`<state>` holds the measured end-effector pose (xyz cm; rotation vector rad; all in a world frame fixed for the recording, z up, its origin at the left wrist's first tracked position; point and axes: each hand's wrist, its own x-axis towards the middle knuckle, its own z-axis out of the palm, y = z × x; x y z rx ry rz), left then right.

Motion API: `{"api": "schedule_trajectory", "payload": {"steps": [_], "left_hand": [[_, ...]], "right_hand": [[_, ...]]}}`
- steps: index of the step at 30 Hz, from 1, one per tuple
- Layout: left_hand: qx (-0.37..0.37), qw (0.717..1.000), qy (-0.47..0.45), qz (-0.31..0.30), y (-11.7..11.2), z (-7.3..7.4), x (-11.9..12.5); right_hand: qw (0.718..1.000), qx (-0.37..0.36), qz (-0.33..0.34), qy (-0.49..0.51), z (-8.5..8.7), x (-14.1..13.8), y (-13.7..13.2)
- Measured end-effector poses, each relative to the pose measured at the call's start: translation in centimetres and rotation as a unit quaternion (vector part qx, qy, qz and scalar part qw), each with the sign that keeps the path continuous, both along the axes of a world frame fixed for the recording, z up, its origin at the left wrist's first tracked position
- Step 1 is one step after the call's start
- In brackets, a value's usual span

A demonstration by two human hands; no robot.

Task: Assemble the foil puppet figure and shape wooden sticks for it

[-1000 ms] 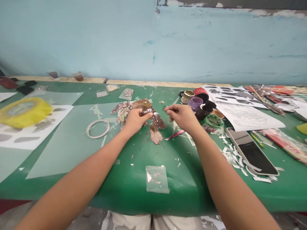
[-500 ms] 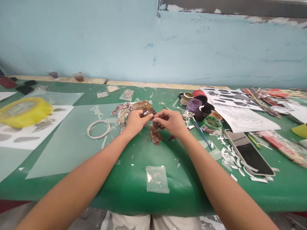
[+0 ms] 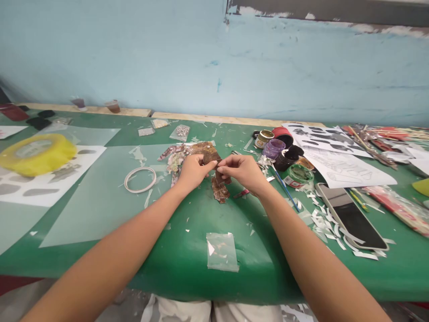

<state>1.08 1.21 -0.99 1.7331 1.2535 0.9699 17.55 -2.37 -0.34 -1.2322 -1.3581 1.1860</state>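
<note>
Your left hand (image 3: 194,173) gripped the mottled brown piece (image 3: 201,146) between thumb and fingers, well to the left of the green paint jar (image 3: 298,175). Your right hand (image 3: 247,173), nearer that jar, had its thumb and fingertips drawn together at the piece's edge; whether they gripped it, I couldn't tell. A blue brush (image 3: 286,188) lay just left of the jar, the phone (image 3: 351,217) to its right and closer to you.
</note>
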Motion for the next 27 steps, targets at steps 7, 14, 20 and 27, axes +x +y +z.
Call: {"api": "schedule_trajectory", "payload": {"steps": [7,14,20,27], "left_hand": [[0.0,1.0,0.0,-0.005,0.12,-0.12,-0.03],[0.0,1.0,0.014,0.004,0.17,-0.16,-0.14],[0.018,1.0,0.009,-0.014,0.03,-0.03,-0.1],[0.03,0.999,0.012,-0.012,-0.08,-0.18,0.03]], "right_hand": [[0.999,-0.026,-0.025,0.022,0.76,0.45,-0.1],[0.999,0.002,-0.035,0.008,0.76,0.46,0.1],[1.0,-0.024,-0.001,-0.014,0.65,0.05,-0.07],[1.0,-0.022,0.004,0.0,0.59,0.29,0.11]]}}
